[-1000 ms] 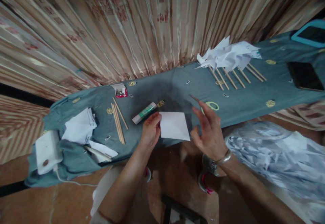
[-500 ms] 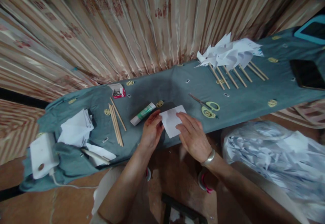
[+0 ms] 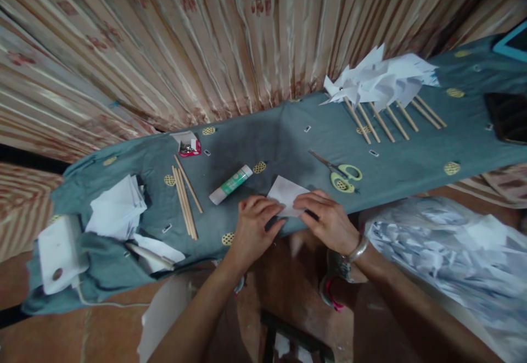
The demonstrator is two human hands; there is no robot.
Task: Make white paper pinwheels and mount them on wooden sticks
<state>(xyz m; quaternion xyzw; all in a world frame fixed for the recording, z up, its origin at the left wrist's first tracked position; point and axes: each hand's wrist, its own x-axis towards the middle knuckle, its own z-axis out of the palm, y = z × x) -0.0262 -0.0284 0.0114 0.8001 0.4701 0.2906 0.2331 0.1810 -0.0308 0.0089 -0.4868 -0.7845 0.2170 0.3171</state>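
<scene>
A small white paper sheet (image 3: pixel 285 191) lies on the teal cloth-covered bench (image 3: pixel 288 138) near its front edge. My left hand (image 3: pixel 254 227) presses on the paper's left side with fingers curled together. From the right, my right hand (image 3: pixel 328 219) pinches the near edge of the same sheet; a metal bangle circles that wrist. Yellow-handled scissors (image 3: pixel 341 176) lie just right of the hands, and a green-and-white glue stick (image 3: pixel 230 184) lies to their left.
Loose wooden sticks (image 3: pixel 185 201), a red box of pins (image 3: pixel 189 146) and a pile of white paper (image 3: pixel 117 209) sit at left. Paper pinwheels on sticks (image 3: pixel 382 85) lie at back right, beside a dark phone (image 3: pixel 508 116). A bag of paper scraps (image 3: pixel 448 253) is at lower right.
My right hand came in from the right and took hold of the sheet. Both hands brought the paper down onto the cloth and are now closed on it.
</scene>
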